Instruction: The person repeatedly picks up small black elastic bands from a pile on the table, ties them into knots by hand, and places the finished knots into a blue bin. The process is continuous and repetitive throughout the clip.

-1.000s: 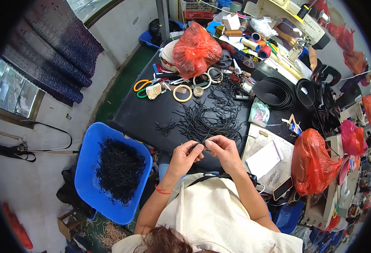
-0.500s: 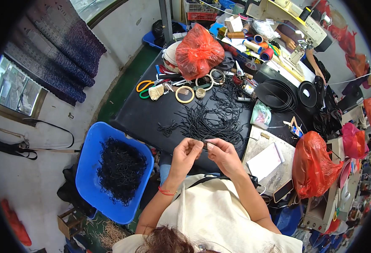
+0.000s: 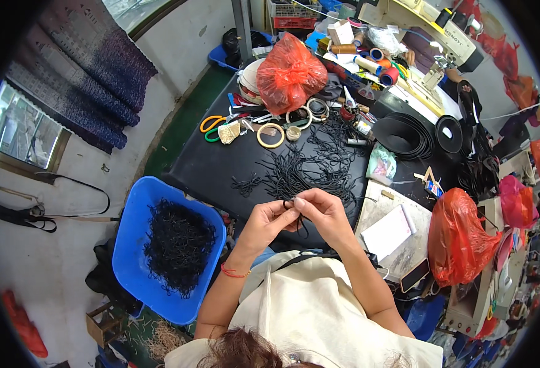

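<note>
My left hand and my right hand meet at the near edge of the black table. Between their fingertips they pinch a thin black cord, bent into a small loop at the left fingers. Part of it hangs below the hands; the fingers hide the rest. Just beyond them lies a heap of similar black cords, with a smaller bunch to its left. On the left a blue tub holds a tangled mass of black cords.
Scissors, tape rolls and a red plastic bag sit farther back. To the right are a white notepad, a phone and another red bag. Thread spools stand near a sewing machine, where another person works.
My hands have come closer together, the right one shifting slightly left and up. A loop of the black cord now shows at the left fingers, and an end hangs below.
</note>
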{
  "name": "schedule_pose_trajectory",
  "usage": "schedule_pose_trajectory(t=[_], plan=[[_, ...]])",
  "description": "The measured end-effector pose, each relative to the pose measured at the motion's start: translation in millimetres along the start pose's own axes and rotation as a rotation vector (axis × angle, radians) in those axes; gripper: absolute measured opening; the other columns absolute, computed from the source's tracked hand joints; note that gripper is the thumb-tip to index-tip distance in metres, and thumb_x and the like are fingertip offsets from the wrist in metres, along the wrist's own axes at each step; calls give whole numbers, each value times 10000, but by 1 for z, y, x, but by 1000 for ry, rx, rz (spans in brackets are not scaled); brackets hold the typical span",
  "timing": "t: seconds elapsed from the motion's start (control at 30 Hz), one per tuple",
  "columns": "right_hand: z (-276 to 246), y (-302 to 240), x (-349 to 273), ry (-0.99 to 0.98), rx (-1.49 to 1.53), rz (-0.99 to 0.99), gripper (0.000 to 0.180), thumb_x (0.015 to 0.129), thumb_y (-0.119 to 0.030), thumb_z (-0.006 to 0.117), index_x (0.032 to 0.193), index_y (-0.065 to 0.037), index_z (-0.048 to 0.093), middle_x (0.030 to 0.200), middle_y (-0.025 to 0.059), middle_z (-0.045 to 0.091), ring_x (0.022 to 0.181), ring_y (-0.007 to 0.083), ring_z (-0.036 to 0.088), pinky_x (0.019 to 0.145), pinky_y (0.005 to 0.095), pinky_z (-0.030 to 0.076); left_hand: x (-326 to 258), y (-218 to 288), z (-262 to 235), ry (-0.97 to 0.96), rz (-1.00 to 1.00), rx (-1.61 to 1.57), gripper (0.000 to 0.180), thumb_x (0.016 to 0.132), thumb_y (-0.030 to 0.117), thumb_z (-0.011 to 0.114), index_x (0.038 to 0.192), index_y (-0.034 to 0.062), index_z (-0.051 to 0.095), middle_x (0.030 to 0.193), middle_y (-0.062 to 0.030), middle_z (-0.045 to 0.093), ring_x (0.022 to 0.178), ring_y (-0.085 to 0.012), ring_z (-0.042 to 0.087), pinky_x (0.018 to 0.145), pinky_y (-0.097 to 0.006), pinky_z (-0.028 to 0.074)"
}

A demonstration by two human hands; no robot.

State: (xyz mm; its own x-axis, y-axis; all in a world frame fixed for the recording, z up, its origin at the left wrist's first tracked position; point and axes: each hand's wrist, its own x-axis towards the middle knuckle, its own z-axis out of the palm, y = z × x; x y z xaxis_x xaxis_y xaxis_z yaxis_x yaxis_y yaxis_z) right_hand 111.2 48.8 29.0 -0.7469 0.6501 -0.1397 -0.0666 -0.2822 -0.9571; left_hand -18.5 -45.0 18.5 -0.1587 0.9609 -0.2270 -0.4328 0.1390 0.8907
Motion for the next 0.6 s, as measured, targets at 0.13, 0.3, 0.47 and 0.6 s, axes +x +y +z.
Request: schedule_pose_trajectory(t=[0.13,0.3,0.47,0.6], plan=[[5,7,-6,133,-166,-45,149,906,-142,532,877,3,550,759,9,578,668,49,514,591,199,433,-4,1,1,9,-43,-83,131,874,95,562,933,-13,608,833,-88,646,721,-131,638,663,-233,535],[9,17,-8,190,-94,-16,192,927,-184,501,867,-7,543,793,11,573,717,45,503,655,204,427,-6,-1,4,46,-75,-146,125,866,83,569,926,-19,608,818,-95,649,695,-139,647,635,-232,548],[6,24,-5,185,70,36,213,934,-210,487,847,-23,540,796,11,568,687,49,488,634,207,421,-6,-1,7,72,-97,-172,140,859,89,582,925,-31,611,796,-79,641,677,-116,634,619,-216,541],[4,21,-4,155,192,120,196,935,-211,482,872,-35,539,819,31,586,691,65,506,639,208,423,-4,-5,7,99,-72,-181,127,863,93,578,927,-13,609,814,-78,645,701,-124,640,636,-227,543]])
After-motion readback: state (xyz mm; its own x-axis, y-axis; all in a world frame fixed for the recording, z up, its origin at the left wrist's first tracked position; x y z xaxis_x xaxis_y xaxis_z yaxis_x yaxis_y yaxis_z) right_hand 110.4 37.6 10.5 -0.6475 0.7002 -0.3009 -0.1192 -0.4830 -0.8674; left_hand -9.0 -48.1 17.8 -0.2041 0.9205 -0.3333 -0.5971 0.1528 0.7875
